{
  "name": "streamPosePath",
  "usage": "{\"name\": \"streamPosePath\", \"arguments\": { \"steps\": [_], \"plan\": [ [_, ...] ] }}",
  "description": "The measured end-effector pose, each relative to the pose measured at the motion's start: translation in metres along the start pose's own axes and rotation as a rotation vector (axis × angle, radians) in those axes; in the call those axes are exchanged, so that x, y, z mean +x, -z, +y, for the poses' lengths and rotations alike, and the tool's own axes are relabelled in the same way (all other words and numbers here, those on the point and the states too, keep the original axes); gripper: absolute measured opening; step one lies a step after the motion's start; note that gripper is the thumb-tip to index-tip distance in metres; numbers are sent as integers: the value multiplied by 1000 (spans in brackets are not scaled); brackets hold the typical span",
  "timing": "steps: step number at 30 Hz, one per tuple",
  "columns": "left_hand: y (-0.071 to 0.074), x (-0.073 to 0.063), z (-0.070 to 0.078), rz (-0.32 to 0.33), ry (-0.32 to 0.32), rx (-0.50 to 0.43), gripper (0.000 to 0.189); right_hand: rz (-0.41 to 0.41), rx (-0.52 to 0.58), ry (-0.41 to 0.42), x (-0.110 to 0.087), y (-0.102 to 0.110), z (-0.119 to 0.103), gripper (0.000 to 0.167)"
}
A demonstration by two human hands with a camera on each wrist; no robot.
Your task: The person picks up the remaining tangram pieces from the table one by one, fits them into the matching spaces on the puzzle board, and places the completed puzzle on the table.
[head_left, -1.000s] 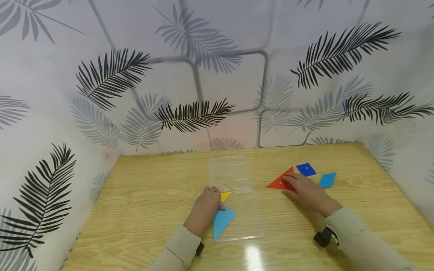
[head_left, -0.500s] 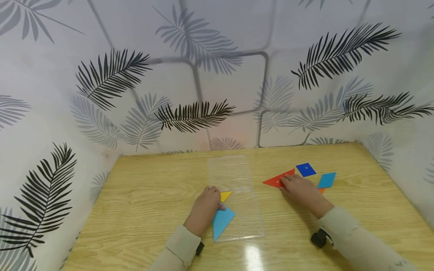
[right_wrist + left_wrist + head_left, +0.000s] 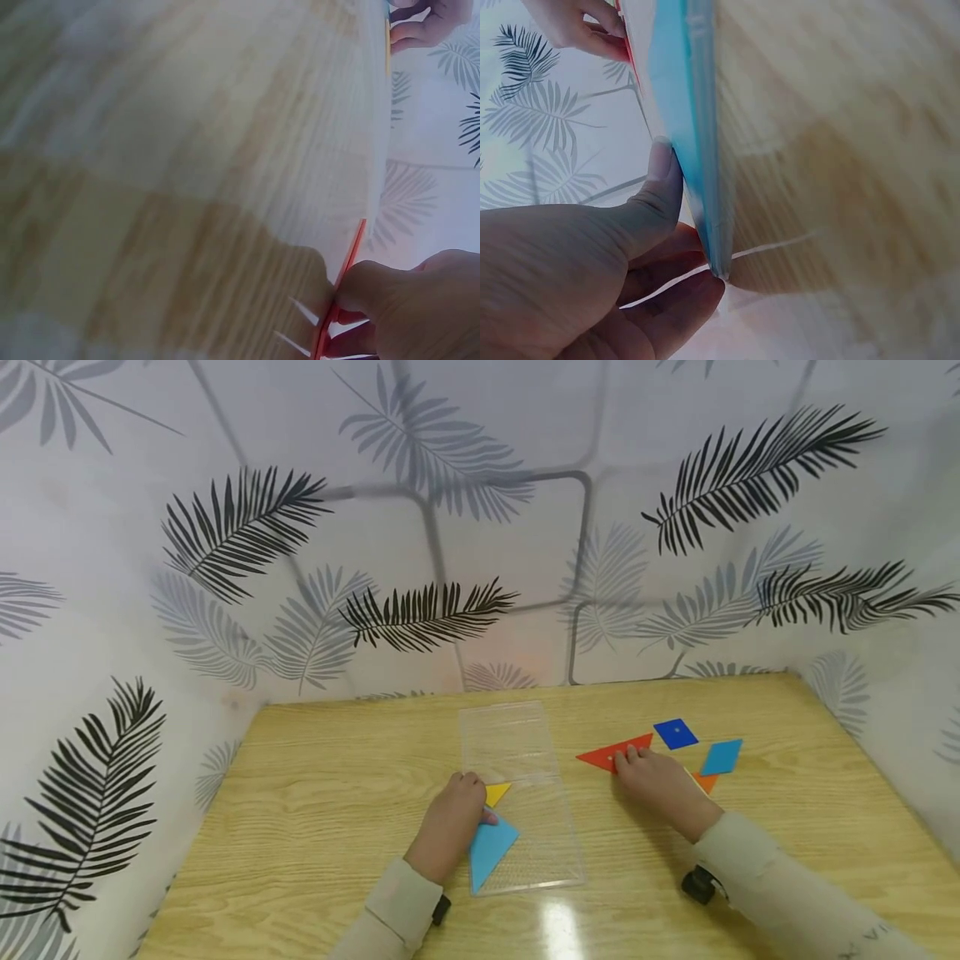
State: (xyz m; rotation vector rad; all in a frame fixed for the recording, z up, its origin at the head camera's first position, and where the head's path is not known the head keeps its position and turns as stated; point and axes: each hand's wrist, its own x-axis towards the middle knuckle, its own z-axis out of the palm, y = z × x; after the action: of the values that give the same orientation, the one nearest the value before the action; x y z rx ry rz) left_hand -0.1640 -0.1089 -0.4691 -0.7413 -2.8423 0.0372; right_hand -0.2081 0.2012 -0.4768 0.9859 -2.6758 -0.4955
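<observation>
A clear plastic tray (image 3: 543, 860) lies on the wood-grain table, with a light blue triangle (image 3: 492, 852) and a small yellow piece (image 3: 497, 793) at its left side. My left hand (image 3: 448, 827) grips the tray's left edge, partly covering both pieces. In the left wrist view, the thumb presses the light blue triangle (image 3: 676, 82) and the curled fingers meet the edge. To the right of the tray, my right hand (image 3: 663, 789) pinches a red triangle (image 3: 598, 758). The right wrist view shows the red triangle (image 3: 352, 255) edge-on, close to the tabletop.
A dark blue four-sided piece (image 3: 677, 734) lies beyond my right hand. Further right is a mid-blue parallelogram (image 3: 723, 757), with an orange piece (image 3: 707, 783) beside it, partly hidden by my right hand. A leaf-patterned covering (image 3: 480, 552) stands behind the table.
My right hand has slid slightly left with the red triangle, which has turned so its long edge lies flatter. More of the orange piece shows. My left hand has stayed put.
</observation>
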Motion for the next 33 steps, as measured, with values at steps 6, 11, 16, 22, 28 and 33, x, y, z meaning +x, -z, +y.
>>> {"name": "streamPosePath", "arguments": {
  "steps": [6, 11, 16, 22, 28, 33],
  "plan": [
    [1, 1, -1, -17, 29, -42, 30, 8, -12, -13, 3, -4, -3, 22],
    [3, 1, -1, -5, 30, -63, 33, 25, -37, -2, 4, -4, -5, 23],
    [3, 1, -1, -4, 22, -65, 34, 31, -79, -8, 3, -5, -8, 23],
    [-3, 1, -1, -58, 48, -122, 36, 91, -68, -34, -1, -5, -10, 21],
    [0, 0, -1, -34, 25, -95, 34, 191, 90, -109, -7, -6, -5, 22],
    [1, -1, -1, -1, 6, -62, 33, 241, 307, -178, -9, -7, -4, 22]
  ]
}}
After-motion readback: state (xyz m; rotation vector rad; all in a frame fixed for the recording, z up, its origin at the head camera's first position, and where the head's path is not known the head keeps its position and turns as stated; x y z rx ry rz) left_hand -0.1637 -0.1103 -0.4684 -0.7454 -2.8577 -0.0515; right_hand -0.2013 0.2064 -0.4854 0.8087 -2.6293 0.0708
